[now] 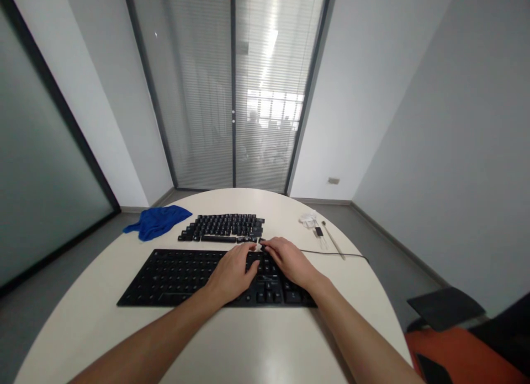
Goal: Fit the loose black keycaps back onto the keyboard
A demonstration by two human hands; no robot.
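Keyboard (178, 276) part hidden, chair (467, 345) cut off
The left hand (234, 268) and right hand (292, 261) cover some of it toward six o'clock; whether their fingertips (269, 242) pinch anything is too small to tell. Lettering on the keycaps (226, 225) is unreadable. Forearms (165, 337) leave at five and seven, the table (232, 345) at six, the chair at four; through the blinds (196, 86), shapes (269, 119) blur.

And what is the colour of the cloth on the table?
The cloth is blue; the head view shows it.
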